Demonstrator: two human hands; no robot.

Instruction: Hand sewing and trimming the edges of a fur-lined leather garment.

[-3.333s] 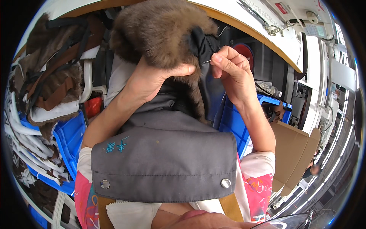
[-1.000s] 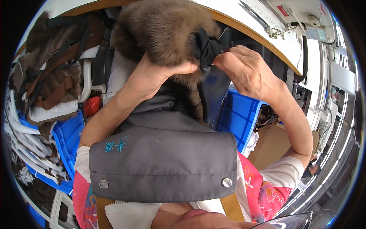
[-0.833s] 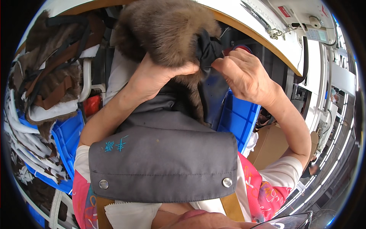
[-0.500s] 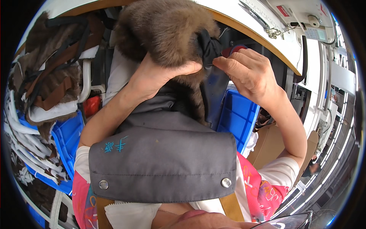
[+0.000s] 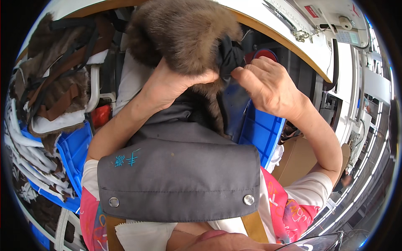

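My left hand (image 5: pixel 171 81) grips the brown fur piece (image 5: pixel 182 33) from beneath, with its thumb along the fur's lower edge. A black fabric lining (image 5: pixel 229 54) hangs on the right of the fur. Just right of it, my right hand (image 5: pixel 270 85) is closed in a pinch, thumb and forefinger on a thin needle (image 5: pixel 230 75) at the black fabric. The needle is very small in view. A dark grey apron (image 5: pixel 176 180) spreads below my hands, and more fur hangs down between them onto my lap.
The white table edge (image 5: pixel 289 46) arches above, with a sewing machine (image 5: pixel 335 16) at top right. Blue crates (image 5: pixel 261 134) stand at both sides. Fur pieces, straps and white strips (image 5: pixel 58 104) pile at left. A cardboard box (image 5: pixel 295 161) is at right. A distant person (image 5: pixel 345 180) is partly visible.
Since the earliest frame my right hand has turned back-up and its forearm has swung outward to the right. In the last second it shifts only slightly. My left hand holds its place.
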